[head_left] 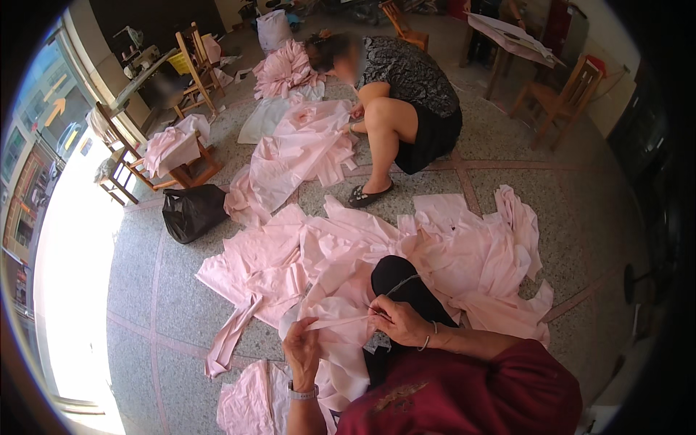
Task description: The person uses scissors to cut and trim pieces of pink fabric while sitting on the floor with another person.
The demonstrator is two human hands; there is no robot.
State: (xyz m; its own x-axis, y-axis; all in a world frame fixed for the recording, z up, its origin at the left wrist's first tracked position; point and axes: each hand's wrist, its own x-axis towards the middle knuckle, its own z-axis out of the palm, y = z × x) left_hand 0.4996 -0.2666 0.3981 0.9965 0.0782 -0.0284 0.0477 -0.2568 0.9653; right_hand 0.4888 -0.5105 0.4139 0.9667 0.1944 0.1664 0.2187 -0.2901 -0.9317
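Note:
Between my two hands runs a taut folded edge of pale pink fabric [341,321], held above my lap. My left hand [303,349] is closed on one end of it, thumb on top. My right hand [400,322] pinches the other end beside my dark-trousered knee. A thin dark thing shows at its fingertips, too small to name. Near that hand, a thin grey strand [404,283] curves over the knee. More of the fabric drapes across my lap and joins a wide crumpled pile of pink pieces [471,250] on the floor ahead.
Ahead, another person [406,101] crouches, hands on a pink cloth spread [301,148]. A black plastic bag [193,214] stands to the left. Wooden chairs [562,101], a sewing machine [141,58] and a table [511,36] stand farther off. Loose pink pieces [246,399] lie by my left arm.

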